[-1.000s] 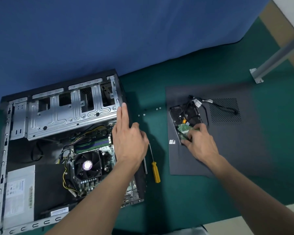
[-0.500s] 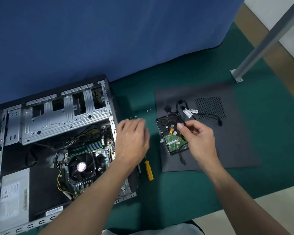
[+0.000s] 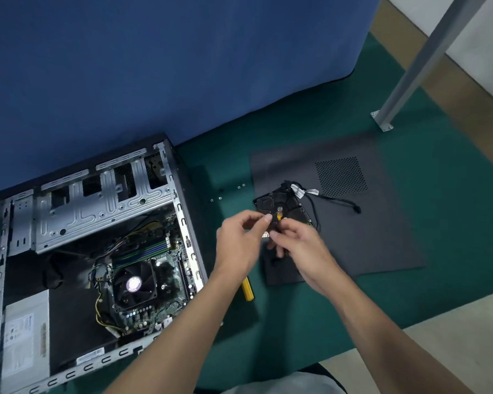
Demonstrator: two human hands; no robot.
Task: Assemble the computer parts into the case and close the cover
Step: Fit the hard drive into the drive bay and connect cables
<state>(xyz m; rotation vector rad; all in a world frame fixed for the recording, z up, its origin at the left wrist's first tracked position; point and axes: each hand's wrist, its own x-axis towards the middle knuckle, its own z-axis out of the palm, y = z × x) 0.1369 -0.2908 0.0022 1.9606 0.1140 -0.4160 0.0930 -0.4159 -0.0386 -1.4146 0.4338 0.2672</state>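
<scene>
The open computer case [image 3: 165,177] lies on its side at the left, with the motherboard and fan showing. To its right the dark cover panel [image 3: 382,237] lies flat on the green mat. On the panel's left part rests the hard drive [image 3: 288,200], with a black cable [image 3: 336,199] trailing to the right. My right hand [image 3: 302,245] hovers over the drive's near end and pinches a black cable end. My left hand [image 3: 239,240] is right beside it with curled fingers, its thumb tip at the same cable. Whether the left hand grips the cable is unclear.
A yellow-handled screwdriver [image 3: 247,290] lies on the mat between case and panel, partly under my left forearm. A few small screws [image 3: 219,198] sit on the mat beyond my hands. A grey metal post [image 3: 410,78] stands at the far right. A blue cloth hangs behind.
My left hand left the case edge and moved right to meet my right hand over the hard drive. My right hand lifted from the drive's board with a cable end.
</scene>
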